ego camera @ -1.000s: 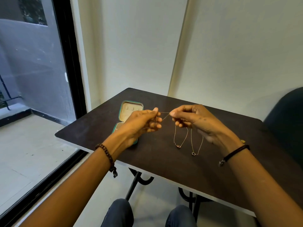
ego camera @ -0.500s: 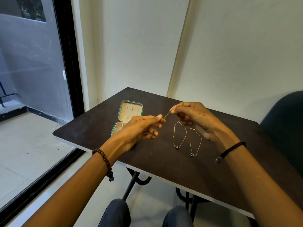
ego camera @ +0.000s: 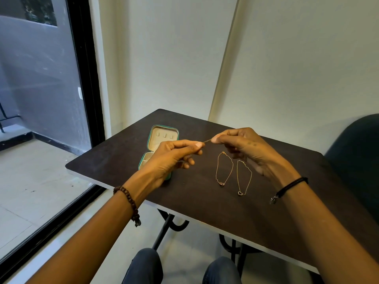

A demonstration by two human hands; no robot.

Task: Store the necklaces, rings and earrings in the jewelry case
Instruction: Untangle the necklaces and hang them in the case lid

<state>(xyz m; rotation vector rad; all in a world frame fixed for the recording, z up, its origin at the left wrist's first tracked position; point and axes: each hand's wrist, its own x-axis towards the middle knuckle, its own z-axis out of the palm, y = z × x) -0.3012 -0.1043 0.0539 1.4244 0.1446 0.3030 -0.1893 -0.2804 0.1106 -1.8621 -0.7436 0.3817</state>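
A thin gold necklace chain (ego camera: pixel 207 140) is stretched short between my two hands above the dark table (ego camera: pixel 114 158). My left hand (ego camera: pixel 174 155) pinches one end with thumb and forefinger. My right hand (ego camera: pixel 244 146) pinches the other end. Two more gold necklaces lie in loops on the table: one (ego camera: pixel 224 169) just below my right hand, the other (ego camera: pixel 244 177) to its right, each with a small pendant at the near end. The green jewelry case (ego camera: pixel 163 136) stands open at the left, its cream lid up, partly hidden by my left hand.
A dark chair (ego camera: pixel 356 160) stands at the table's right end. A glass door with a black frame (ego camera: pixel 86 83) fills the left side. Walls close in behind the table. My knees (ego camera: pixel 180 267) show under the near edge.
My hands have come closer together, so the held chain between them is shorter. The view has shifted slightly; the two necklaces on the table stay where they lay.
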